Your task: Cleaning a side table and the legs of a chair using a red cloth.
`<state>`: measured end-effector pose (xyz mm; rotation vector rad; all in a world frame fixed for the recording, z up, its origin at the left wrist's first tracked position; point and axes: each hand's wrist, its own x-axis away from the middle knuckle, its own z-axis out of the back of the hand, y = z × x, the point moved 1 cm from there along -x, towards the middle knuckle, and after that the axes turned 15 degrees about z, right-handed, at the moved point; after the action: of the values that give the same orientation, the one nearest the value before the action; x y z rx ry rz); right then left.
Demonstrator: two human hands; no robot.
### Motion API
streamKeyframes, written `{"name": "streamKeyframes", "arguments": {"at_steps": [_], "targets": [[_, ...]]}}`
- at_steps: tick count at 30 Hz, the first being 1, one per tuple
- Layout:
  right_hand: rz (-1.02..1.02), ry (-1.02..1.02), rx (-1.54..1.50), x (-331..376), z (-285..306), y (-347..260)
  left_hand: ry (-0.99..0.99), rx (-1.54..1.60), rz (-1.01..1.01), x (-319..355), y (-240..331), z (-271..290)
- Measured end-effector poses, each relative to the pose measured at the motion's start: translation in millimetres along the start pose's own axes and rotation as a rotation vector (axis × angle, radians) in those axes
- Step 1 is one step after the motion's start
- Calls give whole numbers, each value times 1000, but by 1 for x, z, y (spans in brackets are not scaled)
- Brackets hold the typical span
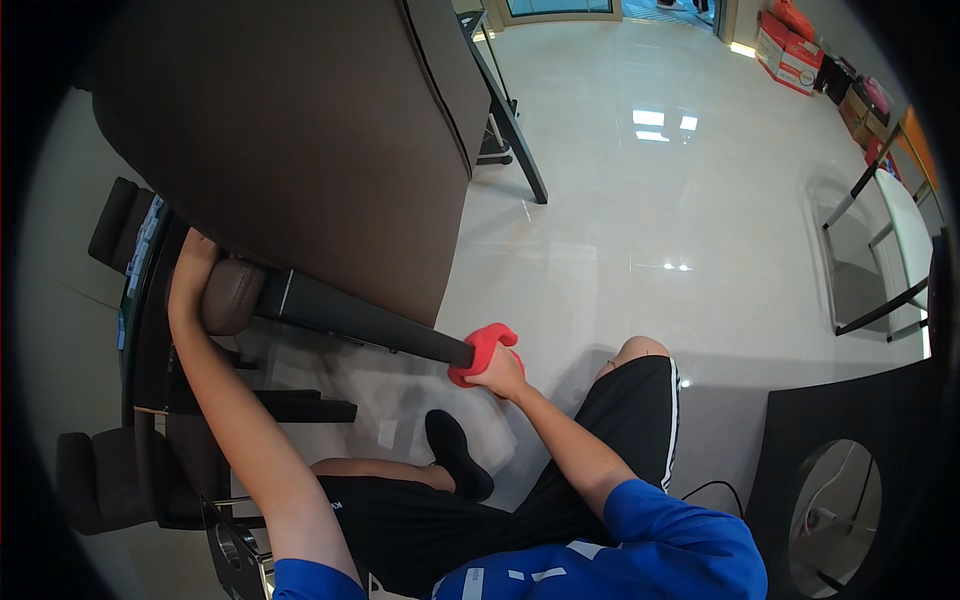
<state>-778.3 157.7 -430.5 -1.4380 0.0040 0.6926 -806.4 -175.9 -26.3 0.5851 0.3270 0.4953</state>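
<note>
A large dark brown upholstered chair (300,130) fills the upper left, with a long black leg (370,322) pointing toward me. At that leg's end my right hand (502,376) is closed on a red cloth (490,350), which wraps around the tip. My left arm stretches along the chair's left side. Only part of my left hand (203,240) shows beside a brown padded piece (233,297); its fingers are hidden behind the chair.
A dark table edge (140,260) and more brown chairs (100,480) stand at the left. At the right are a white-seated chair (905,230) and a black panel with a round opening (780,440). Red-and-white boxes (788,52) sit far right on the glossy tiled floor (600,200).
</note>
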Motion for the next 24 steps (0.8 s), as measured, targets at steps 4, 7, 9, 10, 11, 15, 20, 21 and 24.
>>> {"name": "streamKeyframes", "arguments": {"at_steps": [4, 7, 9, 10, 11, 15, 20, 21, 24], "targets": [[-99, -102, 28, 25, -6, 50, -1, 30, -32, -4, -3, 0], [-98, -79, 123, 44, -8, 88, -49, -15, -31, -8, -3, 2], [-247, -81, 228, 65, 10, 131, -70, 4, -74, -22, 4, -23], [-234, -85, 210, 57, 3, 120, -50, -21, -73, -21, -1, -16], [-302, -111, 204, 52, 1, 109, -77, 8, -83, -21, -7, -12], [-38, -101, 84, 6, -4, 22, -10, 7, -57, -9, -9, 7], [135, -1, -143, -40, 16, -71, -55, 44, 2, 3, 5, -12], [166, 58, -183, -42, 15, -76, -55, 45, 8, 2, 6, -9], [127, 80, -284, -39, 4, -70, -43, 18, -3, 4, 6, -3]]}}
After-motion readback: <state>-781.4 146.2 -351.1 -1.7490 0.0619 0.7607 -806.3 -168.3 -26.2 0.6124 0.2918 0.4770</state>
